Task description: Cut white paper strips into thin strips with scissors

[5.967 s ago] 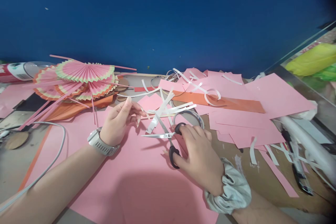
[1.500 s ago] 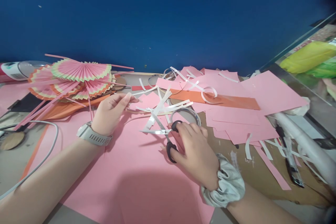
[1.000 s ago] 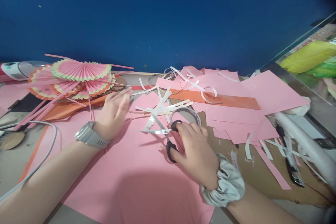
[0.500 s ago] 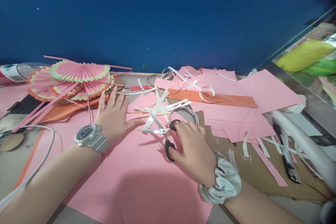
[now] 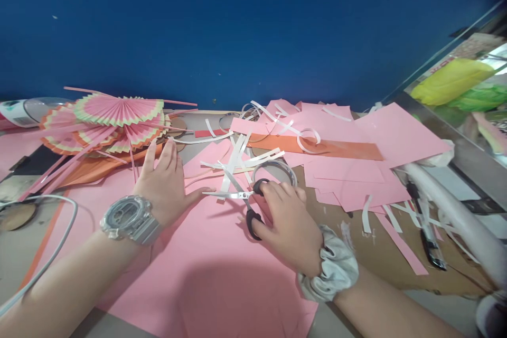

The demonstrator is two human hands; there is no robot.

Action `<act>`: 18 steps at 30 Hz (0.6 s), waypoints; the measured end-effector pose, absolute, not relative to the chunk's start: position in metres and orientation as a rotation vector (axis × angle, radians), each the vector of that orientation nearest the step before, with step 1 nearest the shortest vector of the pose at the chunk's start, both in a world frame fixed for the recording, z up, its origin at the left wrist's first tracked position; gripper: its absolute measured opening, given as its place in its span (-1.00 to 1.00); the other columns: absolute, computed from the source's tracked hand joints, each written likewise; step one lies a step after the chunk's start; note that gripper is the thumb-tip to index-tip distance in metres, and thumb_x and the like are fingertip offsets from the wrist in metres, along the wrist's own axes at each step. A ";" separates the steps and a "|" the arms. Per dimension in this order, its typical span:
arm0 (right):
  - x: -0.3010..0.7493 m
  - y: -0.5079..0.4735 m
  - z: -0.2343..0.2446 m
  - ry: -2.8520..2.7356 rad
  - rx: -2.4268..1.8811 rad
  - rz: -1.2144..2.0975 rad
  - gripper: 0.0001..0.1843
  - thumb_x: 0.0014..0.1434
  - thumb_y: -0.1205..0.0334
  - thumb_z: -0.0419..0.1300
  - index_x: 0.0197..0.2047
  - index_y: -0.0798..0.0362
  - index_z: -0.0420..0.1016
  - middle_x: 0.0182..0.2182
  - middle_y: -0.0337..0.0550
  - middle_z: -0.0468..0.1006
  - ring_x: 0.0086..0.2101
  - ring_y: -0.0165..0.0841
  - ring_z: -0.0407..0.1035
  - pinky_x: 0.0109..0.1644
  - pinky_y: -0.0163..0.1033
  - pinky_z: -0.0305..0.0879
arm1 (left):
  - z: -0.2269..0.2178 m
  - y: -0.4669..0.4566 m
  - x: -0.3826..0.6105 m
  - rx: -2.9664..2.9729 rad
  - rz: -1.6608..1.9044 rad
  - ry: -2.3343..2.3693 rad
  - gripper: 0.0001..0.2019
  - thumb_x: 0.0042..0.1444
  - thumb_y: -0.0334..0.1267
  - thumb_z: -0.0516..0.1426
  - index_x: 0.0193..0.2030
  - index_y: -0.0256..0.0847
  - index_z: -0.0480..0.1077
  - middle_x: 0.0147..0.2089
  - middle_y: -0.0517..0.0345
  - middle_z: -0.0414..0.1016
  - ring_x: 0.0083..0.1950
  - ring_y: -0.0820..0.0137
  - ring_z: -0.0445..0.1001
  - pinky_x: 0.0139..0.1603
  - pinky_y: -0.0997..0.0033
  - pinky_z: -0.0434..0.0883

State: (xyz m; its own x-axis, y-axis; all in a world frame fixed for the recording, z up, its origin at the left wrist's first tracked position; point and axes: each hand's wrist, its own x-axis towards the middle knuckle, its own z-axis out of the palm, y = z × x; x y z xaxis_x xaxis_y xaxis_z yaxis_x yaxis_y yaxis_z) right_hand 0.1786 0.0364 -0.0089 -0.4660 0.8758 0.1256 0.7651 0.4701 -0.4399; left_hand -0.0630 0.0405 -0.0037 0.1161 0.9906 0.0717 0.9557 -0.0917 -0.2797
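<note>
My right hand (image 5: pixel 287 222) holds a pair of scissors (image 5: pixel 244 195) by the black handles, with the blades apart and pointing left. Under both hands lies a large pink paper sheet (image 5: pixel 222 253). My left hand (image 5: pixel 164 179) rests open on the sheet's left part, fingers stretched forward and thumb towards the blade tips. White paper strips (image 5: pixel 233 166) lie crossed just beyond the blades. A roll of tape (image 5: pixel 293 171) sits right behind my right hand, partly hidden by it.
Pleated pink paper fans (image 5: pixel 122 113) lie at the back left beside a clear bottle (image 5: pixel 43 108). Pink sheets (image 5: pixel 356 185) and an orange strip (image 5: pixel 336 148) are piled at the right. A cutter knife (image 5: pixel 431 248) lies farther right. A white cable (image 5: pixel 69 237) loops at the left.
My left hand has slid slightly left and towards me, and its fingers are closer together. My right hand and the scissors have hardly moved. The view has shifted slightly.
</note>
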 end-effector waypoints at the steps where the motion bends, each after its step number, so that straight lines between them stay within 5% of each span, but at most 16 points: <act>1: 0.178 0.036 -0.009 -2.389 -1.389 0.457 -0.83 0.15 0.14 0.12 -0.24 0.03 0.27 -0.25 -0.24 0.42 -0.21 -0.26 0.20 -0.14 -0.11 -0.04 | -0.003 0.040 -0.063 -2.131 0.234 -1.918 0.08 0.04 0.36 -0.39 0.16 -0.79 0.23 0.29 -0.55 0.12 0.40 -0.05 -0.08 0.36 -0.03 -0.48; 18: 0.175 0.036 -0.007 -2.393 -1.387 0.409 -0.79 0.16 0.08 0.12 -0.25 0.04 0.27 -0.26 -0.24 0.43 -0.21 -0.25 0.21 -0.14 -0.11 -0.02 | -0.002 0.042 -0.064 -2.240 0.149 -1.915 -0.07 0.09 0.31 -0.27 0.28 -0.54 0.14 0.31 -0.24 0.19 0.39 -0.01 -0.04 0.38 0.00 -0.35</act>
